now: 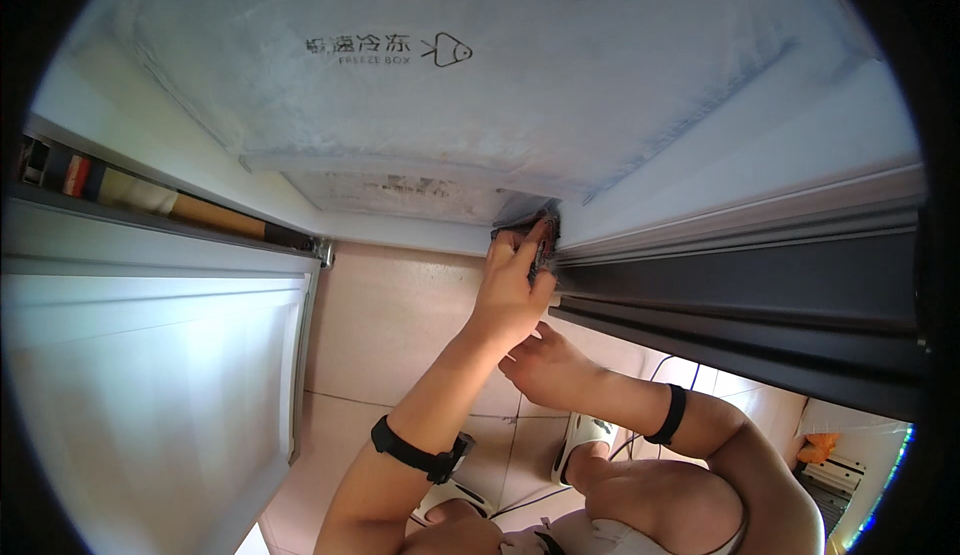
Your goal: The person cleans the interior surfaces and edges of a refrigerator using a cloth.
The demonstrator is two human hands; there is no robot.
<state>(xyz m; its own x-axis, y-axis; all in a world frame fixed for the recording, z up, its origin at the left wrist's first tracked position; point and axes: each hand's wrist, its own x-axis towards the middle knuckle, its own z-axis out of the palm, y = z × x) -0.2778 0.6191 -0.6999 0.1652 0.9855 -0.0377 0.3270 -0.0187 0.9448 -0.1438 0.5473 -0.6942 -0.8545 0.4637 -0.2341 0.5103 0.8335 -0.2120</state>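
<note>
My left hand (516, 277) presses a dark, crumpled cloth (546, 232) into the lower corner of an open freezer compartment, where its white floor edge (420, 240) meets the side wall. Just below and behind it is my right hand (544, 364), with its fingers bent; part of it is hidden behind the left wrist, and I cannot tell if it holds anything. Above my hands a frosted freezer drawer front (450, 120) fills the top of the view and bears printed writing. Under it a lower panel (390, 191) also shows print.
An open freezer door (165, 360) stands at the left, with a metal hinge (324, 253) at its corner. A dark ridged panel (735, 285) runs along the right. Below lie floor tiles (390, 315), cables (536, 501) and my feet in light clogs (581, 435).
</note>
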